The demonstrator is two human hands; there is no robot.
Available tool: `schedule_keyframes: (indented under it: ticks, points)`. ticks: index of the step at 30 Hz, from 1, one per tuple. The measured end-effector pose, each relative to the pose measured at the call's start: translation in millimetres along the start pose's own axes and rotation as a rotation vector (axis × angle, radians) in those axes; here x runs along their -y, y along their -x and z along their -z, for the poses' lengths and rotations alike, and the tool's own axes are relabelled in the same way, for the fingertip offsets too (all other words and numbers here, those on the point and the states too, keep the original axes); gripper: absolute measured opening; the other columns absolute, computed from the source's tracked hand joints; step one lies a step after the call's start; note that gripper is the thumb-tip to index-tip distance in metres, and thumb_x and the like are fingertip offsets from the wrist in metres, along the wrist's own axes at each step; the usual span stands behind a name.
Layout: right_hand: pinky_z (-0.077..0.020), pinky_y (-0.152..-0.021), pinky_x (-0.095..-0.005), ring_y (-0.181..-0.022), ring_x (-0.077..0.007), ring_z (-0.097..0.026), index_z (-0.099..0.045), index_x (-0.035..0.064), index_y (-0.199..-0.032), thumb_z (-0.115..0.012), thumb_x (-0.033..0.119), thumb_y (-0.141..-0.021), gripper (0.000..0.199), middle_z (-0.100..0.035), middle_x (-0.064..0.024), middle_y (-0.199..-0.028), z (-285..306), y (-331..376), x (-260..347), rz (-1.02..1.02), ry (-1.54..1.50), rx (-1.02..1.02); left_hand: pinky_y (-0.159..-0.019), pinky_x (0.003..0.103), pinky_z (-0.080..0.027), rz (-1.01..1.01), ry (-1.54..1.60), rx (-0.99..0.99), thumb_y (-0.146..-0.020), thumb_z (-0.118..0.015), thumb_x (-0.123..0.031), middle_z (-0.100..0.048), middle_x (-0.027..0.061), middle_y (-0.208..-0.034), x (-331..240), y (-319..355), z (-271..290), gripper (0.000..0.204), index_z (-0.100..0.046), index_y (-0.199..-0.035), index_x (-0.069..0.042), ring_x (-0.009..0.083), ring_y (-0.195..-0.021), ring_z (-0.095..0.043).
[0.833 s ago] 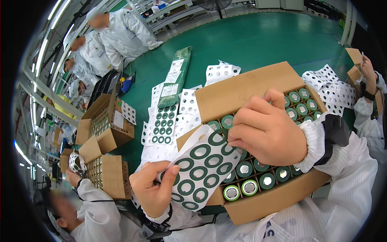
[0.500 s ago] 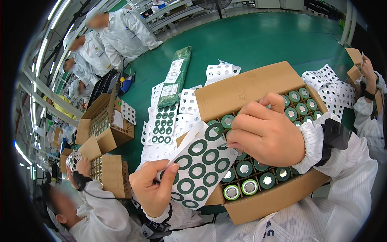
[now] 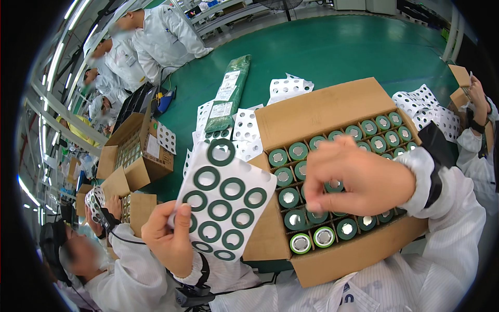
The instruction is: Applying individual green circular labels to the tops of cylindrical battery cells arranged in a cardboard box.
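My left hand (image 3: 169, 236) pinches the edge of a white sheet of dark green ring stickers (image 3: 267, 182), held tilted left of an open cardboard box (image 3: 322, 106). Bare white backing shows along the sheet's upper right. In the box, upright cylindrical battery cells (image 3: 346, 229) stand in cardboard dividers. Most have dark green ring tops, while two in the near left corner (image 3: 324, 237) are bright green. My right hand (image 3: 358, 179) hovers above the cells, fingers curled and thumb closed toward them, slightly blurred. Whatever its fingertips hold is hidden.
Beyond the sheet lies a green wrapped package (image 3: 228, 93) on used punched sheets (image 3: 246, 127). More punched sheets (image 3: 426, 109) lie right of the box. Other open cartons (image 3: 150, 166) stand at left. A co-worker (image 3: 119, 260) works close at left, another person's hand (image 3: 477, 93) at far right.
My right hand has left the sheet and moved right over the cells. The ring that was under its fingers no longer shows on the sheet. My left hand has drawn the sheet leftward.
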State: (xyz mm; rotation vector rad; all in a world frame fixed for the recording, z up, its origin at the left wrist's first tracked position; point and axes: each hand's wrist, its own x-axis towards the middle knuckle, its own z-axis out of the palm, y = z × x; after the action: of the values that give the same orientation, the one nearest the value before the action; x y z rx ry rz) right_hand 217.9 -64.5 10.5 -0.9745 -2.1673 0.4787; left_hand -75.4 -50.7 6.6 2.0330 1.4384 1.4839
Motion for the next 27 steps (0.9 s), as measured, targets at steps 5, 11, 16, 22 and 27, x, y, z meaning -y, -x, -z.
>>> schedule_keyframes:
  ticks: [5, 11, 16, 22, 27]
  points:
    - [-0.0283, -0.083, -0.034, -0.094, -0.0191, -0.047, -0.065, 0.0134, -0.076, -0.065, 0.02, -0.077, 0.007, -0.054, 0.0, -0.087, -0.4, 0.7, -7.1, -0.208, -0.158, 0.698, -0.048, 0.018, -0.024, 0.021, 0.088, -0.035, -0.081, -0.068, -0.009, -0.05, -0.0027, -0.059, 2.4, 1.5, 3.9, 0.016, -0.061, -0.078, 0.005, 0.0033, -0.053, -0.036]
    - [-0.0264, -0.085, -0.0354, -0.1, -0.0185, -0.044, -0.064, 0.0127, -0.075, -0.067, 0.021, -0.076, 0.009, -0.051, 0.0001, -0.092, -10.5, 2.5, -11.4, -0.277, -0.162, 0.78, -0.047, 0.018, -0.023, 0.009, 0.052, -0.005, -0.081, -0.068, -0.009, -0.049, -0.0025, -0.059, 2.0, 0.3, 0.0, 0.016, -0.061, -0.078, 0.005, 0.0033, -0.052, -0.036]
    - [-0.0313, -0.079, -0.0313, -0.092, -0.0187, -0.048, -0.06, 0.0107, -0.066, -0.063, 0.011, -0.069, 0.005, -0.054, -0.0012, -0.084, -14.0, 6.2, -8.5, -0.254, -0.162, 0.656, -0.047, 0.018, -0.023, 0.03, 0.059, -0.01, -0.081, -0.068, -0.009, -0.048, -0.0028, -0.059, 3.5, 1.7, 1.9, 0.016, -0.06, -0.078, 0.005, 0.0031, -0.053, -0.035]
    - [-0.0267, -0.084, -0.0352, -0.099, -0.018, -0.044, -0.063, 0.0124, -0.073, -0.067, 0.019, -0.075, 0.008, -0.051, 0.0005, -0.09, -13.4, 3.6, -10.3, -0.307, -0.156, 0.769, -0.048, 0.017, -0.023, 0.015, 0.093, -0.017, -0.082, -0.066, -0.008, -0.049, -0.0035, -0.062, 5.4, 2.7, 1.9, 0.014, -0.06, -0.079, 0.004, 0.0026, -0.053, -0.036]
    - [-0.0272, -0.083, -0.0355, -0.098, -0.0183, -0.045, -0.063, 0.0118, -0.072, -0.067, 0.017, -0.074, 0.007, -0.051, 0.0004, -0.089, -13.2, 3.9, -10.0, -0.307, -0.139, 0.781, -0.048, 0.016, -0.024, 0.039, 0.091, -0.025, -0.083, -0.064, -0.008, -0.051, -0.0029, -0.064, 1.9, 4.0, 2.7, 0.013, -0.059, -0.079, 0.004, 0.002, -0.054, -0.037]
